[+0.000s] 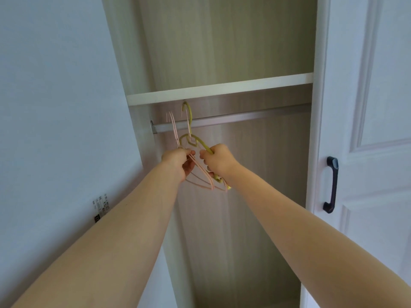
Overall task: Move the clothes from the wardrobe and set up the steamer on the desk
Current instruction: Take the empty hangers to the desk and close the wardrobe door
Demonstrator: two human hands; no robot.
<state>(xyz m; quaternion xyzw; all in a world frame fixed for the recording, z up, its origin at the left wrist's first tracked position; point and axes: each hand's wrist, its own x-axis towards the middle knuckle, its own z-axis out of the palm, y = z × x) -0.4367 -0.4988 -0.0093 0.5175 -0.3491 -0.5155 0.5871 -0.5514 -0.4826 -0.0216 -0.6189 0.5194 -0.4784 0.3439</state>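
Both arms are reaching up into the open wardrobe (222, 52), working at the hanging rail (233, 118) under the shelf (222, 88). Left hand (178, 162) is closing its fingers around the thin pink hangers (201, 174), whose hooks are sitting at the rail near its left bracket; can't tell whether they're fully seated over it or just in front of it. Right hand (216, 162) is clamping on the shoulder of the yellow-green hanger (193, 141), its hook rising above the rail line, so it's looking either freshly lifted or about to be dropped on; direction can't be read from one frame. No garments are showing on any hanger, and the rest of the rail to the right is carrying nothing, same for the visible compartment below. So the clothes themselves aren't in view here, and neither are the steamer or the desk. Judgement: this is sitting in the wardrobe half of the task, dealing with bare hangers at the rail; steamer setup isn't showing as started. Next move is calling for getting the hooks clean over or off the rail without the pink wires tangling with the yellow-green one, since they're overlapping between the two hands. White door (378, 130) with its dark handle (331, 185) is standing open on the right, clear of the arms.
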